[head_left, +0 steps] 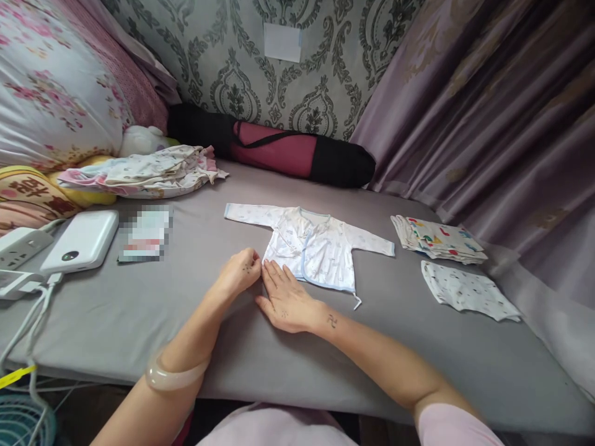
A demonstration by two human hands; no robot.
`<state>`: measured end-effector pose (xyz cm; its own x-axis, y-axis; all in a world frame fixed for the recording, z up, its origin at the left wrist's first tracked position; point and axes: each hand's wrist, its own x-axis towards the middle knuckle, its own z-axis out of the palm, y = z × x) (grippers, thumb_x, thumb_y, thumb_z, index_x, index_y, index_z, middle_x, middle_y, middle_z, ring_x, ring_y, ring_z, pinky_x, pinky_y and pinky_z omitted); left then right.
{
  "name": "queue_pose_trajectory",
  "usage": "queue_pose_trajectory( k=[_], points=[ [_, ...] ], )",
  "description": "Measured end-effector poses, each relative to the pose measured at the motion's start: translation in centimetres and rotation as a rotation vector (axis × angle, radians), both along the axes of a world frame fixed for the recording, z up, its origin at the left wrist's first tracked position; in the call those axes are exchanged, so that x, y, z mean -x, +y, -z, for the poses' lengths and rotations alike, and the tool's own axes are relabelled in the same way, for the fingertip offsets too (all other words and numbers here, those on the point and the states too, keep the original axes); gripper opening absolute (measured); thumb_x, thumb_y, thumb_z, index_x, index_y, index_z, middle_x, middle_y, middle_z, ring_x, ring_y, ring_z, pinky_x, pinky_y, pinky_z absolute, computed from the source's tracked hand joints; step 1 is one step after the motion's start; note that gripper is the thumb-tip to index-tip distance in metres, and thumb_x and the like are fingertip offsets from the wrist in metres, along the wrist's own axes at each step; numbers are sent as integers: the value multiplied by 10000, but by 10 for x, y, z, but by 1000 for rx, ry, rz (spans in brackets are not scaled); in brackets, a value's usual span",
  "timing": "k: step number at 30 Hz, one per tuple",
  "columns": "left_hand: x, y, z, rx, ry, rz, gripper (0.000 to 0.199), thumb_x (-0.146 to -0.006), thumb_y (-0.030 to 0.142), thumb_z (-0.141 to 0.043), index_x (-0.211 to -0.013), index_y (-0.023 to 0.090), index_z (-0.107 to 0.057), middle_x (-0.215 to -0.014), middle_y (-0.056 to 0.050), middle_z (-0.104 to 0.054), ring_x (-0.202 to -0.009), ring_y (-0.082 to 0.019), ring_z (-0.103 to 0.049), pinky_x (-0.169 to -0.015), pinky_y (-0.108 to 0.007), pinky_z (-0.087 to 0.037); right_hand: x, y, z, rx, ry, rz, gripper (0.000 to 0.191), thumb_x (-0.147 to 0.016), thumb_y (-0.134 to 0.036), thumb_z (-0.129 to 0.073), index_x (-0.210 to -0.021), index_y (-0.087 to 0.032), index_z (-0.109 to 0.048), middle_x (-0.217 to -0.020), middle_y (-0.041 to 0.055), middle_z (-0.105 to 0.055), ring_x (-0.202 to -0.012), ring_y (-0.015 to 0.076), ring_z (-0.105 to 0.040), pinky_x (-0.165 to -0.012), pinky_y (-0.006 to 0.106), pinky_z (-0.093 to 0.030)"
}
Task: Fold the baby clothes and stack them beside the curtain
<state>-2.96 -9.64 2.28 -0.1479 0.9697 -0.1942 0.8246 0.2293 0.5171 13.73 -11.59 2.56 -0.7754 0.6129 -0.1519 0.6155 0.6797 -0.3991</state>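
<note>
A small white baby shirt [325, 248] with light blue trim lies spread on the grey sheet, its sleeves stretched out to both sides. At its lower left corner my left hand [240, 271] is closed, with the fingertips pinched at the shirt's edge; the exact bit of cloth in them is hidden. My right hand [286, 297] rests flat with fingers extended, pressing on the shirt's lower left hem right beside the left hand. A thin white tie sticks out from the lower right corner of the shirt.
On the right lie folded patterned clothes [441, 238] and a white spotted cloth [469, 290]. A white power bank [83, 240], cables and a power strip [23, 246] sit at left, near a blurred packet [147, 232] and crumpled clothes [153, 170]. A long black and red bag [274, 148] lies along the wall.
</note>
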Motion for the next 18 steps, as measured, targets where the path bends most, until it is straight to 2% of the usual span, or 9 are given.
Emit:
queue_pose_trajectory(
  k=[2, 4, 6, 8, 10, 12, 13, 15, 18],
  points=[
    [-1, -1, 0, -49, 47, -41, 237, -896, 301, -412, -966, 207, -617, -889, -81, -703, -802, -224, -638, -650, -287, -407, -6, -7, -10, 43, 19, -50, 693, -1006, -451, -293, -1527, -3, -202, -1608, 207, -113, -1497, 283, -45, -1218, 475, -80],
    [-3, -2, 1, -121, 74, -33, 239, -917, 304, -394, -977, 213, -608, -898, -77, -691, -827, -229, -628, -680, -300, -419, -10, -7, -24, 83, 51, -124, 645, -1001, -434, -332, -1494, -19, -309, -1591, 217, -200, -1486, 294, -137, -1205, 459, -154],
    [-5, -2, 4, -236, 80, 38, 233, -927, 279, -386, -967, 205, -604, -927, -82, -668, -878, -228, -606, -744, -311, -440, -12, 3, -37, 140, 84, -209, 483, -982, -379, -397, -1343, -93, -539, -1485, 179, -443, -1391, 281, -380, -1139, 407, -307],
    [-7, -1, 9, -351, 79, 152, 218, -927, 248, -394, -960, 193, -603, -993, -93, -642, -937, -231, -571, -805, -322, -452, -11, 26, -47, 231, 118, -212, 310, -953, -319, -441, -1039, -175, -701, -1186, 89, -688, -1118, 227, -621, -965, 332, -463],
    [-8, 1, 15, -443, 72, 269, 210, -927, 217, -398, -971, 190, -602, -1073, -97, -623, -969, -236, -534, -845, -340, -458, -7, 62, -48, 336, 175, -65, 311, -943, -298, -438, -825, -185, -703, -886, 34, -740, -832, 173, -687, -754, 266, -513],
    [-8, 2, 21, -515, 64, 365, 229, -933, 182, -385, -1020, 187, -597, -1167, -97, -607, -1002, -240, -505, -892, -364, -455, -1, 107, -43, 399, 266, 116, 337, -955, -307, -420, -820, -158, -691, -837, 41, -736, -705, 144, -680, -635, 228, -501],
    [-7, 3, 23, -544, 63, 395, 246, -937, 167, -375, -1054, 186, -591, -1209, -97, -598, -1021, -241, -494, -916, -375, -450, 3, 131, -38, 347, 309, 225, 341, -961, -306, -410, -849, -150, -692, -854, 50, -736, -688, 137, -675, -616, 219, -492],
    [-7, 3, 27, -572, 66, 437, 283, -942, 146, -360, -1124, 188, -573, -1267, -94, -584, -1052, -243, -485, -944, -389, -446, 10, 175, -28, 115, 309, 426, 309, -950, -260, -428, -880, -137, -703, -903, 70, -737, -753, 146, -678, -664, 216, -490],
    [-8, 3, 29, -529, 83, 461, 307, -938, 130, -360, -1155, 197, -567, -1291, -83, -586, -1058, -248, -493, -938, -401, -461, 23, 222, -17, -118, 119, 521, 295, -942, -221, -440, -1013, -171, -721, -1068, 71, -727, -994, 177, -656, -820, 228, -470]
  ],
)
